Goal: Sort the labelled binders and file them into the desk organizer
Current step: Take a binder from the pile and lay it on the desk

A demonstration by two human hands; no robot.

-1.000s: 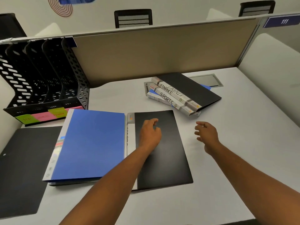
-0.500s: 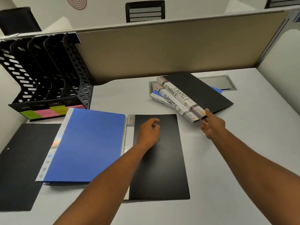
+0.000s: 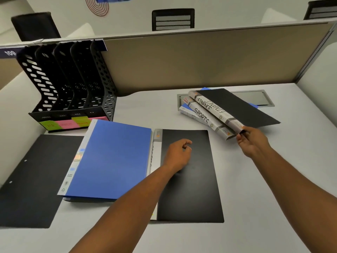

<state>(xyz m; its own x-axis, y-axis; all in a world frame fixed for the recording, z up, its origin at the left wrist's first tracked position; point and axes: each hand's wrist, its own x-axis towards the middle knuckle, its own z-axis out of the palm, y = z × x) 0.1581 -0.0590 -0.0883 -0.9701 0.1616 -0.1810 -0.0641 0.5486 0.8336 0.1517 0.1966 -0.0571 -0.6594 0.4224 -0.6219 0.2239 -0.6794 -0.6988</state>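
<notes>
A black perforated desk organizer [image 3: 73, 84] with coloured sticky labels on its base stands at the back left. A stack of binders lies at the back right; the top black one has a spine reading FINANCE [image 3: 215, 110], and under it is one reading SPORTS [image 3: 202, 116]. My right hand [image 3: 252, 141] pinches the near corner of the FINANCE binder's spine. My left hand [image 3: 177, 155] rests with curled fingers on a black binder [image 3: 191, 189] lying flat in the middle. A blue binder [image 3: 113, 159] lies to its left, on top of another binder.
A flat black folder [image 3: 31, 179] lies at the near left. A beige partition [image 3: 200, 59] closes off the back of the desk. A grey cable hatch [image 3: 255, 97] sits behind the stack. Office chairs stand beyond the partition.
My right hand reached forward to the stack and took hold of the FINANCE binder's near corner. My left hand stayed on the black binder.
</notes>
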